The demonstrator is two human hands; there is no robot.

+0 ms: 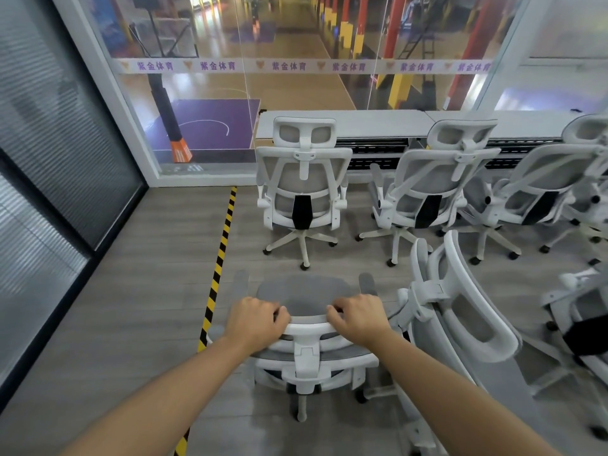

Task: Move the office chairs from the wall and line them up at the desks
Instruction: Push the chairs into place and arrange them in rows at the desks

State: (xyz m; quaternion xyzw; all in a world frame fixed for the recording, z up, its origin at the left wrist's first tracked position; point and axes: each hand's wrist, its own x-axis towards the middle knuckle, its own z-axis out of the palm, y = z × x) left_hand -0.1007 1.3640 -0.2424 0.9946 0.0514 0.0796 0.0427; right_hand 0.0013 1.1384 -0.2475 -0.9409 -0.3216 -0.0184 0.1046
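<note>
Headrest (307,324) of near chair (304,296) is gripped by left hand (255,320) and right hand (357,319); three chairs (304,179) are lined at counter (345,125).

seven office chairs (304,189), two desks (345,125)

Black-and-yellow hazard tape (219,261) runs along the grey wood-look floor (138,291) toward the glass wall (296,44). A frosted band with purple lettering (306,66) crosses the glass; beyond it lie a purple court area (210,123) and a basketball hoop post (164,103). A glazed partition with slatted blinds (49,143) stands at left.
</note>
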